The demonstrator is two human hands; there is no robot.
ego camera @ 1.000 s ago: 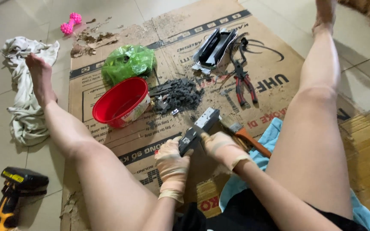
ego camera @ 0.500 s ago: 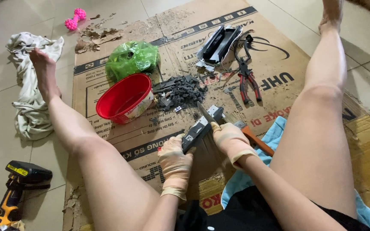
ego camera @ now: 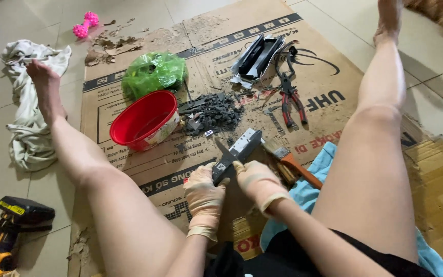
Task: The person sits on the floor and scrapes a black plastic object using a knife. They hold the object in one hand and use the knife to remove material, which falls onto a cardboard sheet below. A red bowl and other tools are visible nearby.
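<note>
Going left to right: a yellow-and-black cordless drill is lying on the tile floor at the lower left, a crumpled white cloth is lying beside the person's left foot, a pink toy is sitting well beyond it. On the flattened cardboard sheet, a red bowl is tilting near a green plastic bag, with a pile of dark scrap bits just beside the bowl. At centre, the gloved left hand is gripping the near end of a long black-and-silver part, fingers wrapped and pressed around it; the gloved right hand is clamping on it just beside, thumb pressing on top. Compared with a second ago the part is now sitting lower and pointing away toward the scrap pile, both hands closing tighter around its near end, so the prying looks under way rather than just starting. Right of the hands, a wooden-handled brush is lying on the cardboard, red-handled pliers farther back, an opened black casing behind them, and a blue cloth is lying under the right leg.
</note>
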